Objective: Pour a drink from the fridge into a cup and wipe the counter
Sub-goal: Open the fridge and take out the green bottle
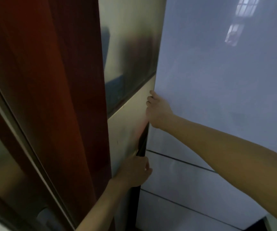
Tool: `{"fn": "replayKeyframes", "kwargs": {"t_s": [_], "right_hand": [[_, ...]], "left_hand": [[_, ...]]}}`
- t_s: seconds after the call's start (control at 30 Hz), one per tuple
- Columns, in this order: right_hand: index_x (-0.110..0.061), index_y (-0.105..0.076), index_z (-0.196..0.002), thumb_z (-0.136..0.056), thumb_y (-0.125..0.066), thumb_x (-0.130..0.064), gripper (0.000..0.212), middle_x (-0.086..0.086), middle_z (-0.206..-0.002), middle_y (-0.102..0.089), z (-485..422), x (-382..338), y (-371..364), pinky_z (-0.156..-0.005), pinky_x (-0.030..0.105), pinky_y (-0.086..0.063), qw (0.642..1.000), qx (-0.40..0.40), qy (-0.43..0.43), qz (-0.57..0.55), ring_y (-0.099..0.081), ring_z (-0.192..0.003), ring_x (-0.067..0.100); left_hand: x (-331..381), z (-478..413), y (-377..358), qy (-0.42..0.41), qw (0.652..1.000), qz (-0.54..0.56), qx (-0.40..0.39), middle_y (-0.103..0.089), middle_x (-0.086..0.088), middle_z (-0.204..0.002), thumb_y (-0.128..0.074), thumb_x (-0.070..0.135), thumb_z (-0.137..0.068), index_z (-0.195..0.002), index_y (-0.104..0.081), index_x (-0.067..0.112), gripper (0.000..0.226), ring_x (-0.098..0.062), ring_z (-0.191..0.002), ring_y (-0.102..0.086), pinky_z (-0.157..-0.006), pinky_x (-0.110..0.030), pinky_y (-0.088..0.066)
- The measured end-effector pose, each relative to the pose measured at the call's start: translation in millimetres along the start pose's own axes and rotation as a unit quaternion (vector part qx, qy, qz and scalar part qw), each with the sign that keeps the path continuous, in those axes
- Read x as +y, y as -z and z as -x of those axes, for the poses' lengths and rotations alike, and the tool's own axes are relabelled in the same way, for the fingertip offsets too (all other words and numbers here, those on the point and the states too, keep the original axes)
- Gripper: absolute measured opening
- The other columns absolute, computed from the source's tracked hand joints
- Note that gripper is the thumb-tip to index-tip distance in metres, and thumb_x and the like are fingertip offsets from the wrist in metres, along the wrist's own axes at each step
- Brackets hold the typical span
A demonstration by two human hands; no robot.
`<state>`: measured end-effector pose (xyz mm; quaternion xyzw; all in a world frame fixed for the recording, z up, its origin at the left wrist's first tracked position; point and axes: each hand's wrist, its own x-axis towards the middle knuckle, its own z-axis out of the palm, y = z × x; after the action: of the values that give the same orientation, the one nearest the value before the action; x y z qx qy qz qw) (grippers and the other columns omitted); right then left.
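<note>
A tall grey-blue fridge fills the right half of the view. Its large upper door [217,80] has its left edge gripped by my right hand [156,110], fingers curled round the edge. A thin dark gap shows along that edge below the hand. My left hand [134,172] grips the door edge lower down, at the seam above the lower drawers [176,177]. No drink, cup or counter is in sight.
The fridge's pale metallic side panel [127,130] stands just left of the door edge. A dark red-brown wooden frame [59,97] and a glass pane [4,164] close off the left side. A dark strip of floor [257,224] shows at the bottom right.
</note>
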<state>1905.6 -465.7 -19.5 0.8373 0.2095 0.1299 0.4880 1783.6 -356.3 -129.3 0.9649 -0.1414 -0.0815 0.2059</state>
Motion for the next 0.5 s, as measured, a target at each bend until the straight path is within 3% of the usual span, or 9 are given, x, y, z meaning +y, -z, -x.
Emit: {"fn": "replayKeyframes", "kwargs": {"t_s": [0.13,0.27,0.37,0.5], "right_hand": [[-0.015,-0.063,-0.122,-0.096,-0.049,-0.035,0.035,0.010,-0.137,-0.052,2,-7,0,-0.120,0.047,-0.006,0.999,-0.010,-0.019,0.034,-0.036,-0.130,0.030],[-0.013,-0.057,-0.131,-0.096,-0.050,-0.035,0.041,0.014,-0.147,-0.044,6,-5,-1,-0.121,0.049,-0.002,0.999,-0.008,0.001,0.046,-0.030,-0.139,0.033],[-0.013,-0.058,-0.130,-0.097,-0.051,-0.035,0.040,0.014,-0.146,-0.045,11,-7,8,-0.121,0.048,-0.001,0.999,-0.016,0.000,0.039,-0.031,-0.138,0.033],[-0.012,-0.068,-0.112,-0.099,-0.046,-0.029,0.030,0.009,-0.128,-0.060,36,-10,19,-0.118,0.044,-0.010,0.998,0.049,0.027,0.009,-0.044,-0.123,0.029]], "left_hand": [[0,4,-1,0.008,0.999,0.032,-0.011,-0.057,0.003,-0.095,-0.048,0.040,-0.097,-0.093,-0.053,0.021,0.020,-0.013,-0.085,-0.051,-0.072,-0.028,-0.040],[2,12,3,0.011,0.997,0.071,-0.012,-0.049,0.013,-0.079,-0.050,0.040,-0.096,-0.087,-0.051,0.024,0.019,-0.010,-0.080,-0.051,-0.069,-0.026,-0.038],[4,23,11,0.024,0.994,0.105,-0.004,-0.059,0.005,-0.087,-0.051,0.038,-0.097,-0.095,-0.059,0.014,0.025,-0.014,-0.083,-0.058,-0.072,-0.030,-0.046],[3,40,17,0.049,0.996,0.079,0.012,-0.067,-0.008,-0.099,-0.047,0.029,-0.099,-0.098,-0.061,0.007,0.027,-0.020,-0.086,-0.062,-0.073,-0.032,-0.049]]}}
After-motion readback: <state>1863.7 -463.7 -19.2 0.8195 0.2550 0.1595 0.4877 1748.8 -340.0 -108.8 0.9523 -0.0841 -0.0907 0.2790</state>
